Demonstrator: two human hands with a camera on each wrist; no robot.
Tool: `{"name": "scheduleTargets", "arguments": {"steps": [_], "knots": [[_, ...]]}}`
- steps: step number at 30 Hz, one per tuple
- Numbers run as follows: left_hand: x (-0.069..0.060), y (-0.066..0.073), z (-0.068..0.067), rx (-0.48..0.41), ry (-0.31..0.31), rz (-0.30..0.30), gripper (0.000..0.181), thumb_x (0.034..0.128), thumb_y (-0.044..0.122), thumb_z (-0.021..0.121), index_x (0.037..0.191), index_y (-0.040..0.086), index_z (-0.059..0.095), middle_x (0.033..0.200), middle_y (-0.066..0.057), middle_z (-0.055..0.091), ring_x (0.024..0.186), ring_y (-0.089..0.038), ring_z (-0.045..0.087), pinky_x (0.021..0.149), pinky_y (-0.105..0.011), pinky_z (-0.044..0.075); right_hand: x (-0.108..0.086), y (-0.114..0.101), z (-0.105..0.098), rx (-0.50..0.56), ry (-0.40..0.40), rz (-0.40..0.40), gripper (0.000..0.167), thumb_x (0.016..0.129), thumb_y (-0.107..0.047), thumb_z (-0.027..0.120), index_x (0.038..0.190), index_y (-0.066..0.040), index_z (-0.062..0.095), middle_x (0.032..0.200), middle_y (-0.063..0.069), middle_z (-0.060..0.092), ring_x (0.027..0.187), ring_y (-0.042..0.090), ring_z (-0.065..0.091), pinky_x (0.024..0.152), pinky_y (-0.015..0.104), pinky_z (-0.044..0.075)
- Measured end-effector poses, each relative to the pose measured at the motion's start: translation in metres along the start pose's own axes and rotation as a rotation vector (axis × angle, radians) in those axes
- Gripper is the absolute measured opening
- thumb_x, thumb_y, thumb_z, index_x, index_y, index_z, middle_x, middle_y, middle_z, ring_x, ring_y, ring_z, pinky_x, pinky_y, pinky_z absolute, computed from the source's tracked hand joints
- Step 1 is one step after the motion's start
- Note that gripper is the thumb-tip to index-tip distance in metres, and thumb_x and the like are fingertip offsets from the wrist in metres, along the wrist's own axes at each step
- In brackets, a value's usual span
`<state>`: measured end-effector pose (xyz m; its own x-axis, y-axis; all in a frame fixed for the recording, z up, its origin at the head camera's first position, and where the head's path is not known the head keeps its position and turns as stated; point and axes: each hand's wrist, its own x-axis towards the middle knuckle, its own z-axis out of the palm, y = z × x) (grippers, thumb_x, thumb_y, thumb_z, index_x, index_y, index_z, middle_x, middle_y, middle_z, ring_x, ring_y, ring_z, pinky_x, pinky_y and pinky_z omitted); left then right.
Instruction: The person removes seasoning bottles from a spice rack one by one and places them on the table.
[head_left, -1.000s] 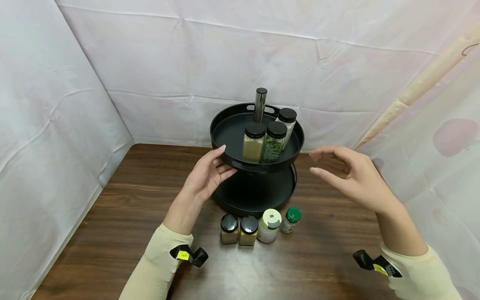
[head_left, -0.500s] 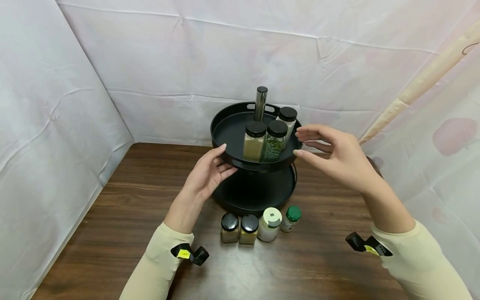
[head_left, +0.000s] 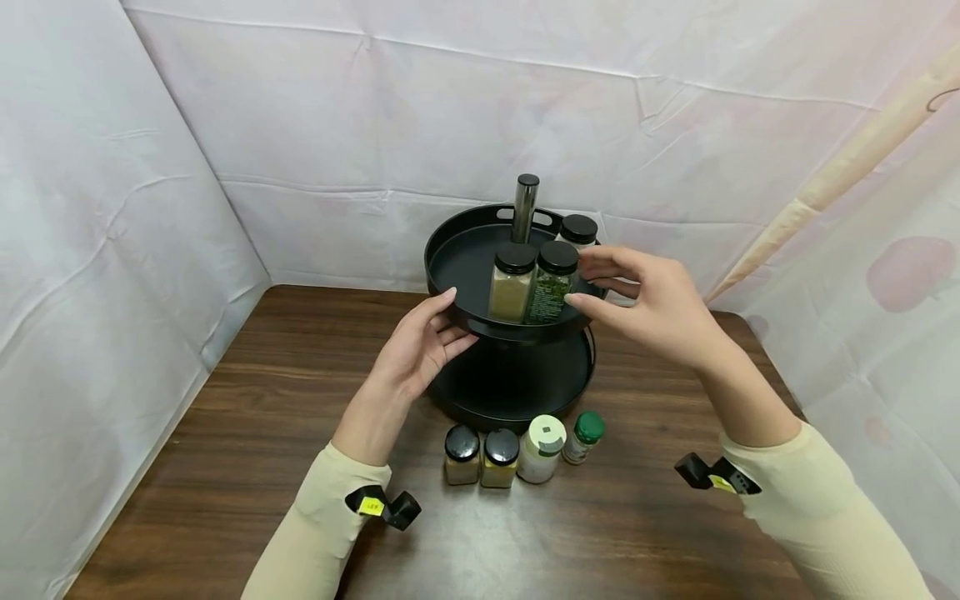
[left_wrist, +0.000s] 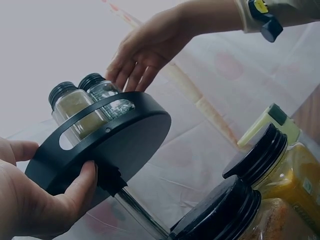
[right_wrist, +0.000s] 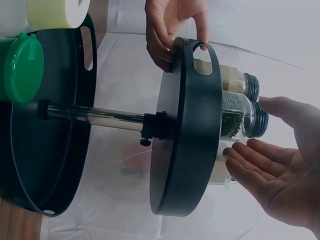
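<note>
My left hand (head_left: pixel 408 354) holds the near left rim of the upper tray (head_left: pixel 461 254) of a black two-tier turntable, thumb and fingers on either side of its edge. On that tray stand a jar of tan powder (head_left: pixel 510 296), a jar of green dried herbs (head_left: pixel 547 300) and a third black-lidded jar (head_left: pixel 578 229), partly hidden by my right fingers. My right hand (head_left: pixel 648 304) is over the tray's right side, thumb and fingers spread about the herb jar. In the right wrist view a gap shows between the fingers (right_wrist: pixel 255 162) and the herb jar (right_wrist: pixel 235 117).
Below is the turntable's lower tray (head_left: pixel 517 379). In front of it on the wooden table (head_left: pixel 300 400) stand two black-lidded spice jars (head_left: pixel 462 457), a white jar with a pale lid (head_left: pixel 540 454) and a small green-capped bottle (head_left: pixel 583 437). White cloth (head_left: pixel 375 125) hangs behind.
My right hand has moved left from beside the turntable to the herb jar over the upper tray. The left hand has kept its hold on the rim.
</note>
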<state>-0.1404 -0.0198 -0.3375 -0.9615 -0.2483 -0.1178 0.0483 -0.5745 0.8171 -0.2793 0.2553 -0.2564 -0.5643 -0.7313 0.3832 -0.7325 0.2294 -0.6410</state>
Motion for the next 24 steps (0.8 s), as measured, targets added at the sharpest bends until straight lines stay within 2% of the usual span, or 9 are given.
{"name": "scheduleTargets", "arguments": {"steps": [11, 18, 24], "knots": [[0.001, -0.001, 0.002, -0.004, 0.0, 0.002, 0.025, 0.1103, 0.023, 0.056, 0.131, 0.009, 0.055, 0.117, -0.007, 0.066, 0.108, -0.025, 0.069, 0.094, -0.038, 0.059, 0.007, 0.009, 0.006, -0.04, 0.013, -0.001, 0.057, 0.095, -0.026, 0.084, 0.145, -0.008, 0.063, 0.128, 0.013, 0.073, 0.118, 0.026, 0.071, 0.1, 0.036, 0.056], [0.001, -0.001, 0.002, -0.015, 0.002, 0.002, 0.024, 0.1102, 0.022, 0.057, 0.13, 0.008, 0.055, 0.115, -0.006, 0.066, 0.107, -0.025, 0.07, 0.094, -0.038, 0.059, 0.01, 0.009, 0.011, -0.051, 0.034, 0.029, 0.062, 0.092, -0.029, 0.086, 0.145, -0.005, 0.063, 0.125, 0.013, 0.075, 0.116, 0.025, 0.072, 0.099, 0.038, 0.057], [0.002, -0.002, 0.002, -0.014, 0.007, 0.003, 0.026, 0.1096, 0.022, 0.057, 0.131, 0.007, 0.055, 0.116, -0.007, 0.066, 0.108, -0.025, 0.069, 0.098, -0.04, 0.057, 0.012, 0.009, 0.017, -0.008, 0.039, 0.051, 0.06, 0.093, -0.03, 0.086, 0.143, -0.006, 0.064, 0.124, 0.011, 0.075, 0.114, 0.024, 0.073, 0.098, 0.037, 0.058]]}}
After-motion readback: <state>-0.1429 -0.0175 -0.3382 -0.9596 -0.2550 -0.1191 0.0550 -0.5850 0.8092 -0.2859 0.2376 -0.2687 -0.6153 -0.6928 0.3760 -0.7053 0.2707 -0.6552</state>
